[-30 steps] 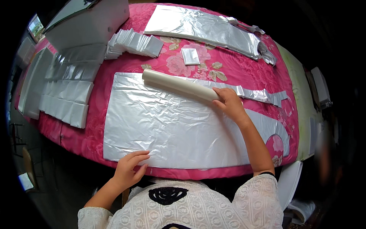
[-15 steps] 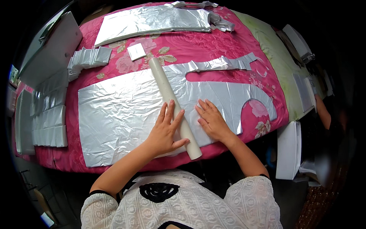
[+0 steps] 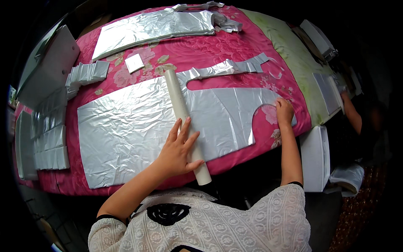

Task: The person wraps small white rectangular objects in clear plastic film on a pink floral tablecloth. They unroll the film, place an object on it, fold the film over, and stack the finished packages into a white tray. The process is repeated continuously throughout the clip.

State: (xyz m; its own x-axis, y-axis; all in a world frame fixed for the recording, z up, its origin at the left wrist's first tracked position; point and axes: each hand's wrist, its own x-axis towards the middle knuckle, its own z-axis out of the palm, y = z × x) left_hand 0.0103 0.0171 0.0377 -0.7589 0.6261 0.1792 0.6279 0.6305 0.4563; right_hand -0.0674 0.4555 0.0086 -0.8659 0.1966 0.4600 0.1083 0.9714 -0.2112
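Observation:
A thin, silvery-white plastic apron [image 3: 121, 130] lies spread on the pink floral cloth, creased on its left part and smoother on the right. Across its middle rests a long cream-coloured tube [image 3: 178, 98], its near end reaching past the apron's front edge. My left hand [image 3: 178, 148] lies on the tube's lower half, fingers spread and not wrapped round it. At the apron's right end, beside the rounded cut-out, my right hand [image 3: 285, 111] is closed on the plastic edge. The fingertips are partly hidden.
A stack of folded plastic aprons [image 3: 155, 31] lies at the back. A small white folded packet [image 3: 134, 63] sits in front of it. Rows of folded packets [image 3: 50, 147] and a white box [image 3: 50, 67] stand at left. Another person's arm [image 3: 351, 112] shows at right, above a white box [image 3: 315, 159].
My right hand has moved right, from lying flat beside the tube to gripping the apron's right end. My left hand stays on the tube. The whole view has shifted slightly.

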